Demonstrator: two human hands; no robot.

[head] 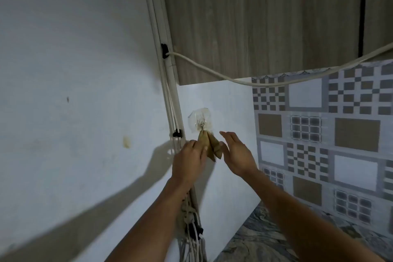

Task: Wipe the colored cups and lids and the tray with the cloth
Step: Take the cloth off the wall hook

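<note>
Bare white wall (pixel 63 70) fills the left of the frame, edged by upright cables (pixel 172 112). At centre, the left hand (pixel 188 159) pinches a tan cloth (pixel 212 148) (folded, narrow) hanging from a clear hook (pixel 200 122). Just beside it, the right hand (pixel 236 153) is spread, fingers straight. Patterned tiles (pixel 319 134) lie right.

A tan folded cloth (pixel 212 146) hangs from a clear plastic stick-on hook (pixel 200 122) on the white wall (pixel 225 102). The left hand (pixel 188 159) curls its fingers on the cloth's left edge. The right hand (pixel 236 153) is spread just beside it, fingers straight.
</note>
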